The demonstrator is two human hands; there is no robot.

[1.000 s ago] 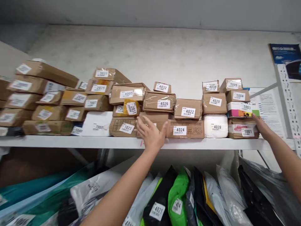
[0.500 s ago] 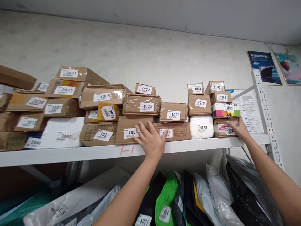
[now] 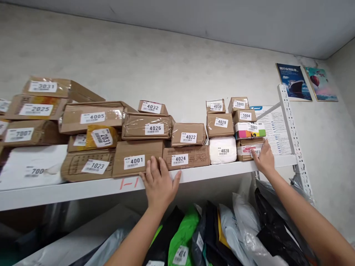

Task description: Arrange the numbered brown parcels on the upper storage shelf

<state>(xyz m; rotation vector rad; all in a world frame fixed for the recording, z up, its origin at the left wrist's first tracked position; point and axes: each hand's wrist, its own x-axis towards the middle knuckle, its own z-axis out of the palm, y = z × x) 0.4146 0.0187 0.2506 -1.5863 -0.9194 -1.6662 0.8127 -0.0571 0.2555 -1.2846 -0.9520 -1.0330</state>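
My left hand [image 3: 159, 181] rests open at the front edge of the white shelf [image 3: 83, 187], its fingers up against the brown box 4001 [image 3: 137, 157] and close to box 4024 [image 3: 185, 156]. My right hand [image 3: 264, 159] lies flat against the front of the bottom box [image 3: 246, 149] of the right-hand stack, covering part of its label. Above that box sit the colourful box 5003 [image 3: 249, 129] and box 5004 [image 3: 244, 116]. A white parcel 4028 [image 3: 222, 149] lies between the two hands.
Many labelled cardboard boxes are stacked along the shelf, such as 4026 [image 3: 147, 126], 4022 [image 3: 188, 134] and 4005 [image 3: 91, 117]. Below hang plastic mailer bags, green [image 3: 181, 236], black and grey. A perforated shelf post [image 3: 294, 133] and wall posters [image 3: 294, 81] stand at the right.
The view has swung right, so the boxes slid left in the picture. My left hand dropped from the box fronts to the shelf edge, uncovering label 4024. My right hand stays on the bottom right box.
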